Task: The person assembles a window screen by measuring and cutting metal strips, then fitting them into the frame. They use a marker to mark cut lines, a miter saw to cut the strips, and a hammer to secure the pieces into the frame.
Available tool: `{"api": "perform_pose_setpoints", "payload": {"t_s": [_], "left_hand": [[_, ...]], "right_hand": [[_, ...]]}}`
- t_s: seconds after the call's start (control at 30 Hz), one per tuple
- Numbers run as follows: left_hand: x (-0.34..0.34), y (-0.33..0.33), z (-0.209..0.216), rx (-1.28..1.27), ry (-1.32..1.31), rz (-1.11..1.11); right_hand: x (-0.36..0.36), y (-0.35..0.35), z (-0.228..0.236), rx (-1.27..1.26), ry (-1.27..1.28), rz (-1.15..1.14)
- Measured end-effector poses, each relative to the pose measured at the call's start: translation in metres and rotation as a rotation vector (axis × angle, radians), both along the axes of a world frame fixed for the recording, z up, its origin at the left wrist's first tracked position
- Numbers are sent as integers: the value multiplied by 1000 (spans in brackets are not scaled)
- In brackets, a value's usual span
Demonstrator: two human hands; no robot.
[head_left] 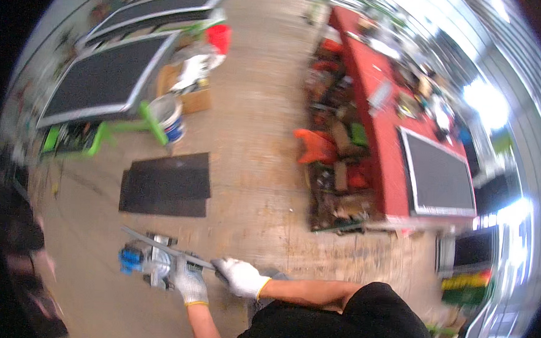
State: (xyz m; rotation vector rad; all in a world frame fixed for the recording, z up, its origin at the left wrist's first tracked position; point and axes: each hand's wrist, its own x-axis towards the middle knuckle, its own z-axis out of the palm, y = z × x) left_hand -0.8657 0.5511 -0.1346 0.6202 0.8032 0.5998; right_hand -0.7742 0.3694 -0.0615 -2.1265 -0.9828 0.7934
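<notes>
Your right hand (241,277), in a white glove with a yellow cuff, has its fingers curled around the right end of a long grey strip (154,243). Your left hand (189,283), gloved the same way, touches the strip just left of your right fingers; blur hides whether its fingers are closed on it or only resting there. The strip slants away past your left fingertips, over a machine with blue parts (153,262) just left of them on the floor (252,220).

Well off to the left of your fingers is another person (27,250), partly in shadow. Beyond the machine, ahead of your left fingers, two dark sheets (169,187) lie overlapping. Ahead and to the right of your right fingers stands a red-topped table (384,191), with a framed dark panel (440,173) on its near end. Farther ahead, left of your fingers, come a bucket (167,116), a cardboard box (195,100) behind it, and a larger framed panel (109,75) on a green stand (155,125).
</notes>
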Motion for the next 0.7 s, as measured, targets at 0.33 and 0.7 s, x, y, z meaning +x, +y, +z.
{"api": "perform_pose_setpoints", "payload": {"t_s": [0.33, 0.7], "left_hand": [[112, -229, 11, 260, 291, -635], [181, -359, 6, 391, 495, -703]], "right_hand": [[153, -416, 27, -117, -525, -1233], [294, -653, 0, -294, -539, -1332]]}}
